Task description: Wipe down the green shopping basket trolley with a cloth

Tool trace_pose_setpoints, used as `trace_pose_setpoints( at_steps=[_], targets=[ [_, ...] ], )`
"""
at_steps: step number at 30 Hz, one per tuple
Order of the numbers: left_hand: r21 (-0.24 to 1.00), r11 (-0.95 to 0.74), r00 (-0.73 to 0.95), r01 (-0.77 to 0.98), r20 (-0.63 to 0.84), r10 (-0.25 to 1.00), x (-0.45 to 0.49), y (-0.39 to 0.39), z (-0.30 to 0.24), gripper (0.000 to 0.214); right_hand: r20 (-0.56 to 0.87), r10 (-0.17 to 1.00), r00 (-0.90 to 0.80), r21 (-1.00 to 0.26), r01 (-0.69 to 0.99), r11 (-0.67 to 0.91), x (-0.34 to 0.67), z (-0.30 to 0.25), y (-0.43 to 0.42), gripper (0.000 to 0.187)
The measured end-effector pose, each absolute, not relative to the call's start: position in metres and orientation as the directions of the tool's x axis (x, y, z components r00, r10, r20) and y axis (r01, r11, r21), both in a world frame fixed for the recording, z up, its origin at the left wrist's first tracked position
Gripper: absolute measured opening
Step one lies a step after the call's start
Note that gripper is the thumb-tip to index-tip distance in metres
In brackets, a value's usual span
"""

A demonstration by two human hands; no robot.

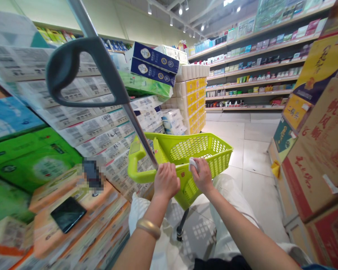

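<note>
A lime green shopping basket (214, 148) on wheels stands on the tiled floor in front of me. My left hand (165, 180) is closed on the near rim of the basket, at the foot of its grey pull handle (81, 71), which slants up to the left. My right hand (202, 174) is closed on a small white cloth (193, 163) pressed against the basket's rim. The inside of the basket is mostly hidden; only mesh walls show.
Stacked cartons and packs (45, 150) crowd the left, with a dark phone (68, 214) lying on an orange box. Cardboard boxes (321, 142) line the right. Toilet paper stacks (191, 97) stand ahead. Shelves (256, 71) fill the back wall. The tiled aisle (250, 150) runs between.
</note>
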State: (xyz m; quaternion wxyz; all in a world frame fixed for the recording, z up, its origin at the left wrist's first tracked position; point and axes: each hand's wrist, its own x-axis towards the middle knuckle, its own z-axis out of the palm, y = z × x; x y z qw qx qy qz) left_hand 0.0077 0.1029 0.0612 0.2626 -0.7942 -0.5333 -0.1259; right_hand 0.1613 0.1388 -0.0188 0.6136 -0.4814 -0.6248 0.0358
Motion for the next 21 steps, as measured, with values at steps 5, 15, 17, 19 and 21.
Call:
trace_pose_setpoints(
  at_steps=[5, 15, 17, 19, 21],
  targets=[
    [-0.297, -0.293, 0.408, 0.909, 0.485, 0.774, 0.008, 0.103, 0.061, 0.018, 0.716, 0.692, -0.088, -0.549, 0.542, 0.637, 0.145, 0.005, 0.146, 0.027],
    [-0.279, -0.302, 0.405, 0.912, 0.485, 0.775, 0.006, 0.102, 0.060, 0.018, 0.683, 0.716, -0.144, -0.452, 0.686, 0.570, 0.154, 0.000, 0.159, 0.017],
    [-0.281, -0.297, 0.402, 0.913, 0.485, 0.777, 0.006, 0.103, 0.060, 0.018, 0.698, 0.709, -0.100, -0.478, 0.672, 0.566, 0.157, -0.001, 0.160, 0.018],
    [-0.276, -0.301, 0.403, 0.913, 0.484, 0.777, 0.006, 0.103, 0.060, 0.018, 0.699, 0.703, -0.128, -0.496, 0.621, 0.606, 0.152, 0.002, 0.159, 0.018],
    [-0.265, -0.311, 0.404, 0.913, 0.482, 0.777, 0.006, 0.102, 0.061, 0.018, 0.696, 0.699, -0.163, -0.515, 0.565, 0.644, 0.142, 0.007, 0.156, 0.017]
  ],
)
